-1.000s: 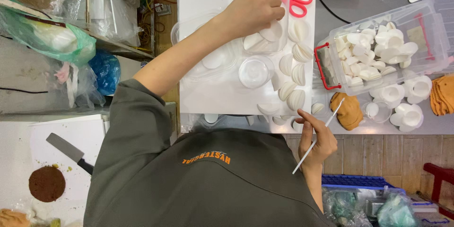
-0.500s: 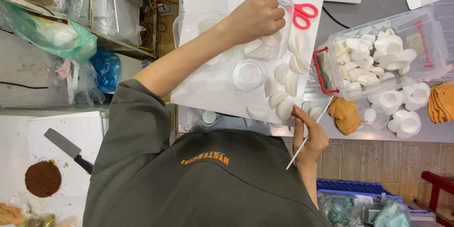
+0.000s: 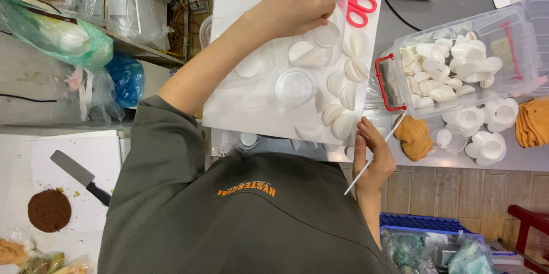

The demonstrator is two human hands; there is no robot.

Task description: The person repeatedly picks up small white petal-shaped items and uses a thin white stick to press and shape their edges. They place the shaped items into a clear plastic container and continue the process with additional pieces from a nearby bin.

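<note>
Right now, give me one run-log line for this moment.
left hand: curled on clear plastic container | right hand: holds thin white stick | nearby: red-handled scissors, white folded discs

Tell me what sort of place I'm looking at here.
Probably a small craft or handwork bench, not a factory line. A white board carries rows of white petal-like pieces, a clear bin holds many more, and red scissors lie by the left hand. The right hand holds a thin stick.

thin white stick (image 3: 373,157) – tilted, handheld
</note>
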